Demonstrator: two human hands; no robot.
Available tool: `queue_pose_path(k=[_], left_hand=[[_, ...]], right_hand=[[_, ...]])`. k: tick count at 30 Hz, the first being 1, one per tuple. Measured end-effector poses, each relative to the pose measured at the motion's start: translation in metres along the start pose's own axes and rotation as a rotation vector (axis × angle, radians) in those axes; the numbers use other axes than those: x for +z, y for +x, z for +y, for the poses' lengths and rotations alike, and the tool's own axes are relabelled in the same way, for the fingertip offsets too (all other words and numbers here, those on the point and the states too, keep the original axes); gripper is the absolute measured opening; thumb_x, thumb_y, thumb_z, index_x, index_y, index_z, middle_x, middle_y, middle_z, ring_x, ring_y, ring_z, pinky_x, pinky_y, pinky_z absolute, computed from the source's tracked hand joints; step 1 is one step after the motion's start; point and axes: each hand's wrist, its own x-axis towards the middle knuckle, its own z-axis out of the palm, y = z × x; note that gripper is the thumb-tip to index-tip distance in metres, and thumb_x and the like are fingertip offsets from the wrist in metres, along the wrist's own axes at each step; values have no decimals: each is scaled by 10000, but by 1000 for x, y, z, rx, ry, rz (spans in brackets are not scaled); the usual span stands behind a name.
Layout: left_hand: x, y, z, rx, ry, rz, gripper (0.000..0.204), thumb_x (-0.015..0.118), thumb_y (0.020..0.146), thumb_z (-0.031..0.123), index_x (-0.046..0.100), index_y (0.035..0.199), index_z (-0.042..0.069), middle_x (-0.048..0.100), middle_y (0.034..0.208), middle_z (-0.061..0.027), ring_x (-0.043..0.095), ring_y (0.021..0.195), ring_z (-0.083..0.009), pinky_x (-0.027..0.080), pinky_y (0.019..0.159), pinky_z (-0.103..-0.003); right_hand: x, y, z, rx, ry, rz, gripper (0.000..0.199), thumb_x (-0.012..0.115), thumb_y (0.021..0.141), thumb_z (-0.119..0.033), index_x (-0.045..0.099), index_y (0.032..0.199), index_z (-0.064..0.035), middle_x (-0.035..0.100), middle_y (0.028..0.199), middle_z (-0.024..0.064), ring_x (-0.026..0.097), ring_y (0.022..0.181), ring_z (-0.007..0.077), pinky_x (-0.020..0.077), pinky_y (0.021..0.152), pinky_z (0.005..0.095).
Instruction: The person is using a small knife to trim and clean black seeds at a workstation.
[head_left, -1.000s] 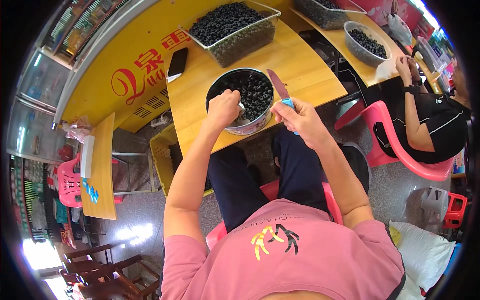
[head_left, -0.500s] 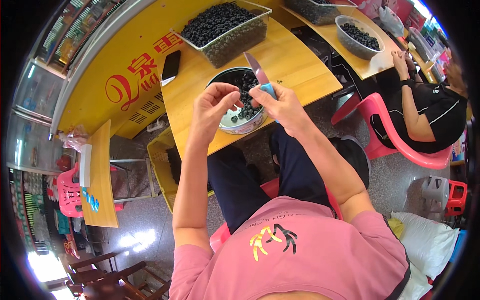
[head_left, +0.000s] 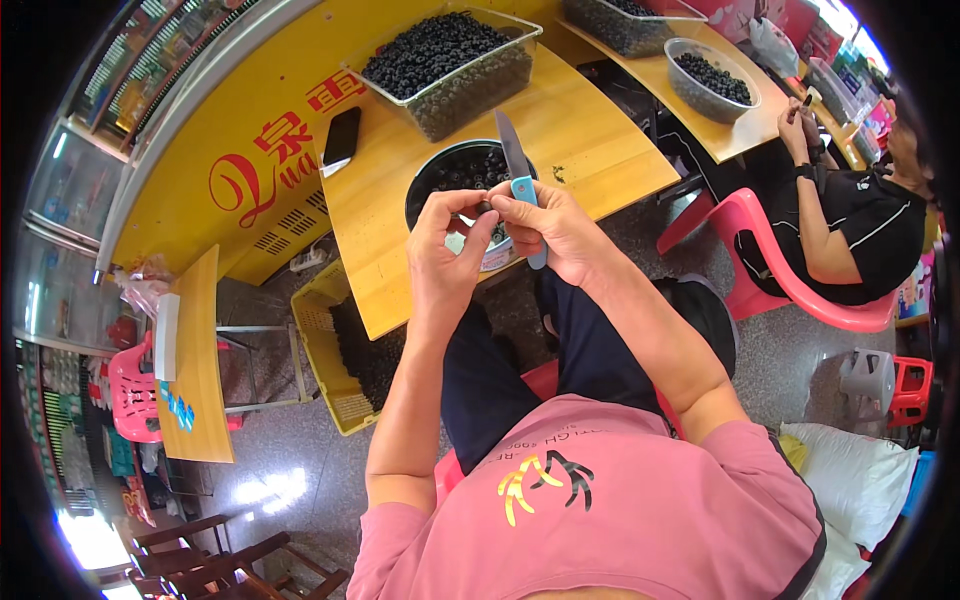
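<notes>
- Left hand (head_left: 445,228), bare: pinching one small, round, near-black fruit (head_left: 484,208) between thumb and fingertips, above the tub; surface detail too small to tell.
- Right hand (head_left: 562,235), bare: grasping a steel-bladed knife with light-blue handle (head_left: 525,192), blade upward.
- Change: hands, apart half a second ago, now meet at the fingertips; the fruit, seemingly, is brought within the knife's working reach.
- Round, white-walled tub (head_left: 497,258): below the hands, more dark, glossy fruits inside.
- Clear rectangular plastic box (head_left: 478,92): beyond, heaped with similar dark fruits.

Pink short-sleeved shirt (head_left: 640,500), yellow-and-black motif (head_left: 516,489), dark trousers (head_left: 482,390)
</notes>
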Motion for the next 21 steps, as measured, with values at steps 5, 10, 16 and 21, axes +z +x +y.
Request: queue_pose_path(k=[5,10,16,21], left_hand=[[3,-5,-5,30,-14,46,198,696,808,-4,629,993,14,613,931,-66,582,790,-149,470,681,-266],[-2,-2,-3,84,154,-60,204,701,799,-10,639,991,16,607,925,-70,573,785,-151,469,685,-273],[7,-9,-13,14,34,22,226,699,812,-3,630,1026,20,590,988,-62,569,797,-132,471,719,-272],[11,-15,-16,-214,-489,21,158,663,895,66,612,1029,-2,523,1109,-31,544,863,-87,456,834,-252]], right_hand=[[2,-1,5,0,67,-33,163,679,900,-246,655,994,-114,485,670,-87,390,543,15,297,488,181],[6,-3,1,-38,-66,46,173,683,897,-242,654,998,-105,579,739,-61,408,539,7,295,470,180],[4,-2,-1,-3,69,0,180,680,896,-210,647,1023,-87,584,735,-52,428,529,9,311,458,185],[3,-3,-2,-8,119,-24,202,683,894,-214,637,1036,-77,594,739,-34,439,521,20,309,446,194]])
